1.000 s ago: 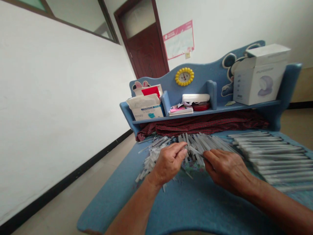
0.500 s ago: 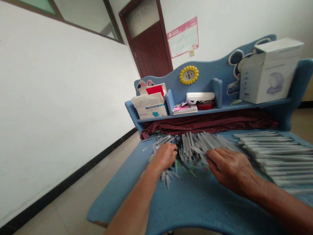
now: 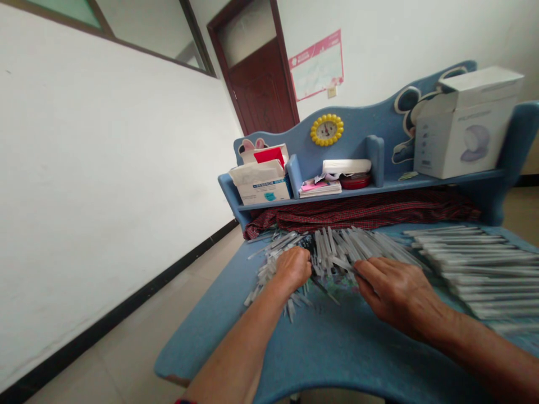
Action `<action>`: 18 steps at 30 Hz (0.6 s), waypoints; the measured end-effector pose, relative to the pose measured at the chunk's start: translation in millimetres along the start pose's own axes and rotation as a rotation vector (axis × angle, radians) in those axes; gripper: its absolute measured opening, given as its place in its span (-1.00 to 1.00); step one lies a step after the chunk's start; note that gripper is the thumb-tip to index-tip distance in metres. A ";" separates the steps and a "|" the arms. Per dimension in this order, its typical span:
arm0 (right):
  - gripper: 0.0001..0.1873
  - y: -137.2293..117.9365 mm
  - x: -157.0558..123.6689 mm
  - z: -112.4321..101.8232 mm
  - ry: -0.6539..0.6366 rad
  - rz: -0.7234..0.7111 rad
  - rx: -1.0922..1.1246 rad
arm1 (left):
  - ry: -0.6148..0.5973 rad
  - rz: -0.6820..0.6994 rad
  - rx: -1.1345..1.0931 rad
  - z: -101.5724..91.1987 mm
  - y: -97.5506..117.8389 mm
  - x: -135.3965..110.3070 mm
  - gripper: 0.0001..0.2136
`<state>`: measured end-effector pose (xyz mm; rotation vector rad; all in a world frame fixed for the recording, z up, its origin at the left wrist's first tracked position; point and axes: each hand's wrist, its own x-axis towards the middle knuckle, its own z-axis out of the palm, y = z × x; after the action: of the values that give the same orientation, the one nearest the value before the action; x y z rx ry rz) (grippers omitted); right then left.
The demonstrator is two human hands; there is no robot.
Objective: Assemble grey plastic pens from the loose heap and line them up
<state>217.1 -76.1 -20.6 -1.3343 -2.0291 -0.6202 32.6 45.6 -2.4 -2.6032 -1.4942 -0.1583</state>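
My right hand (image 3: 398, 286) pinches a slim translucent plastic tube (image 3: 342, 263) like a pen barrel, whose free end points left. My left hand (image 3: 293, 267) has its fingers curled beside small dark pieces (image 3: 308, 242); what they hold, if anything, is hidden. Between and behind the hands lies a heap of similar translucent tubes (image 3: 364, 245). Shorter clear pieces (image 3: 265, 273) are scattered around the left hand. A thin dark stick (image 3: 325, 290) rests on the blue desk (image 3: 320, 348) in front of the heap. Right of my right hand, slender pen-like sticks (image 3: 488, 269) are laid side by side in a stack.
Folded red plaid cloth (image 3: 370, 210) lies beneath the desk's blue shelf (image 3: 398, 180). On the shelf stand an opened mask box (image 3: 263, 188), papers (image 3: 320, 188), a red case (image 3: 354, 180) and a large white carton (image 3: 467, 126). A white wall (image 3: 105, 168) rises at the left.
My left hand has shifted slightly right, its fingers closer in against the dark pieces. The right hand keeps its pinch on the tube, almost in place.
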 end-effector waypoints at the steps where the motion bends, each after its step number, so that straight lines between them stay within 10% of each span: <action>1: -0.89 -0.1 0.0 -0.3 -0.005 -0.002 0.001 | 0.013 -0.004 -0.041 0.0 -0.5 0.4 -0.85; 12: -0.84 -2.0 -0.1 0.6 -0.061 0.013 0.015 | -0.093 -0.227 -1.561 -21.5 -7.0 -4.8 -0.86; 18: -0.84 -2.5 0.0 1.7 -0.066 0.017 0.010 | -0.218 -0.145 -1.853 -31.4 7.5 -15.7 -0.86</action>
<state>214.3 -75.9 -21.8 -1.3817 -2.0684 -0.5649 30.4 23.2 25.6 -3.5413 -2.0470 -2.2895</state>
